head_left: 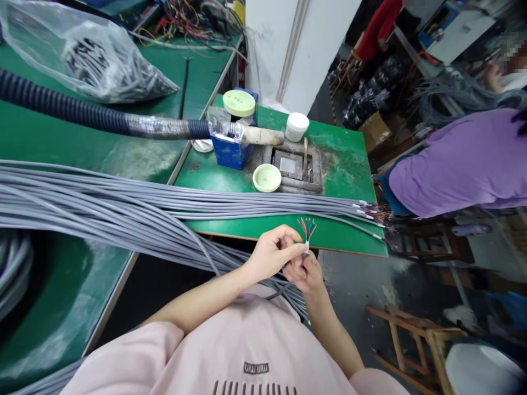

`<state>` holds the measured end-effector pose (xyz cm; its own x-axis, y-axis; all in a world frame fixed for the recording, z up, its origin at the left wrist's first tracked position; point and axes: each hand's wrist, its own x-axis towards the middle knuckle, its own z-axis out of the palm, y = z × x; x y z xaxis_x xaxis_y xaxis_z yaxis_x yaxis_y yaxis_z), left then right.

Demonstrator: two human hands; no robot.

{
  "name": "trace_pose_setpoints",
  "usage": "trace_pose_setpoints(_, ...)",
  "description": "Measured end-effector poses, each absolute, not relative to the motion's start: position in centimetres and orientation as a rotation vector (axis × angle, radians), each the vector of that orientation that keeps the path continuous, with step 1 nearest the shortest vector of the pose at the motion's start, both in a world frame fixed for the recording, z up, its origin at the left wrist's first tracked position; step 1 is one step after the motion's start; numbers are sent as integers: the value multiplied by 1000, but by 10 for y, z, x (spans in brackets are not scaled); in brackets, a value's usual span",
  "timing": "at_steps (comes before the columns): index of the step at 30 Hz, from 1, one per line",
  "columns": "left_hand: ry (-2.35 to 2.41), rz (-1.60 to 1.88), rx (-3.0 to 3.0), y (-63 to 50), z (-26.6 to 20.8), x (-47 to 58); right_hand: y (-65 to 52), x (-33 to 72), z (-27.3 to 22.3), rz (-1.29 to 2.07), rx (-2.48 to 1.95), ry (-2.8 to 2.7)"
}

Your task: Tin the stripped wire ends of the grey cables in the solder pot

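Both hands meet in front of my body at the near edge of the green table. My right hand (pixel 305 271) is closed around the end of a grey cable (pixel 305 253). From its stripped end, several thin coloured wires (pixel 307 229) fan upward, with red, green, blue and orange among them. My left hand (pixel 278 249) pinches the same cable just below the wires, thumb against the white part. Behind the hands, a thick bundle of grey cables (pixel 247 204) runs across the table, its stripped wire ends hanging toward the right edge.
A square soldering pot (pixel 288 164) sits in the green table (pixel 346 159), beside a pale green lid (pixel 267 178), a white jar (pixel 297 127) and a blue box (pixel 230 152) under a black hose (pixel 102 118). A person in purple (pixel 461 162) is at right; a wooden stool (pixel 415 340) stands below.
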<state>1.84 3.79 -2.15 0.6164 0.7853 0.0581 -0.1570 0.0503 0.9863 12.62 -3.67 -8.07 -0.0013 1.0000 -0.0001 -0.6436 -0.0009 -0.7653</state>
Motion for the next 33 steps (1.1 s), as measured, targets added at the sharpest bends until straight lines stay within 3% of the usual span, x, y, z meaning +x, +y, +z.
trace_pose_setpoints(6, 628, 906, 1175, 41, -15, 19, -36, 126, -79, 1499, -636, -666)
trace_pose_setpoints(15, 598, 756, 1009, 47, -8, 20, -34, 125, -79, 1498, -636, -641)
trace_pose_setpoints(33, 618, 776, 1038, 55, -13, 22, -32, 123, -80, 1477, -781, -643)
